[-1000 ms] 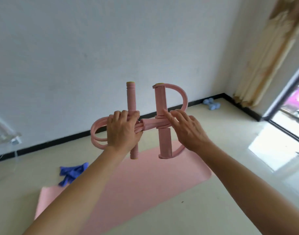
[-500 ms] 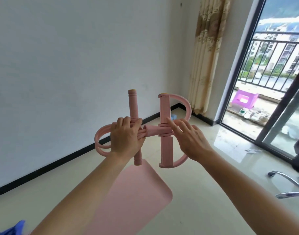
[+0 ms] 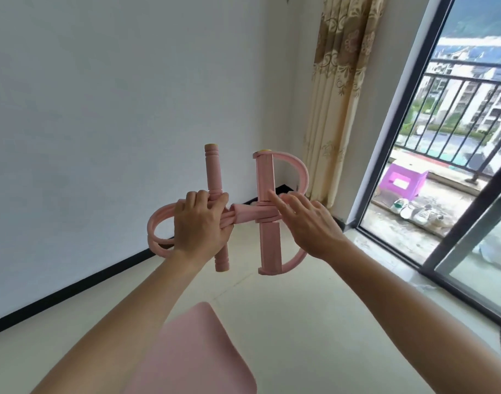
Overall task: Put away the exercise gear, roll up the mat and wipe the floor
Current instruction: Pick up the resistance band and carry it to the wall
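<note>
The pink foam-and-rubber-tube pedal puller (image 3: 247, 214) is held up in the air in front of the white wall (image 3: 101, 95), above the pale tiled floor (image 3: 300, 322). Its round handle bar (image 3: 213, 169) and flat pedal bar (image 3: 265, 177) both stand upright, side by side.

The left hand (image 3: 199, 226) is clenched round the handle bar, fingers curled tight over it and over the gathered tubes, whose loops bulge out to its left. The right hand (image 3: 309, 226) is spread, its fingers (image 3: 283, 204) nearly straight, the tips touching the pedal bar at its middle joint; it grasps nothing.

Below, a corner of the pink foam mat (image 3: 195, 356) lies flat on the floor. Near the right stand a beige patterned curtain (image 3: 337, 81), a purple plastic stool (image 3: 405, 180) and white shoes (image 3: 414, 213) on the balcony.

Both hands hold as they did half a second ago; only the view has swung slightly rightward, and the blue scrap at lower left has left it.
</note>
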